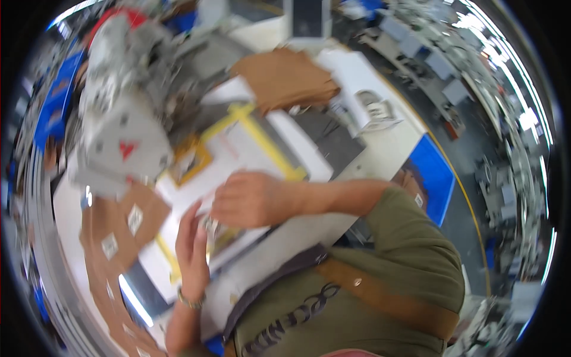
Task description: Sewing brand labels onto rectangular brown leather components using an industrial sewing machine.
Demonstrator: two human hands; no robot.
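Observation:
My left hand (193, 241), with a bracelet at the wrist, is raised over the near part of a white sheet (229, 149) edged with yellow tape. Its fingers are stretched out and slightly apart. Close beside it my right hand (247, 199) reaches in from the right, fingers curled together. Something small and pale shows between the hands, too blurred to name. A yellow-edged frame piece (193, 159) lies on the sheet beyond them, near the head of a white industrial sewing machine (122, 134).
Brown fabric pieces with white labels (122, 229) hang over the table's left side. A stack of brown fabric (285, 77) lies at the far side. On the right are a white roll-like object (376, 110) and a blue bin (437, 178) with brown pieces inside.

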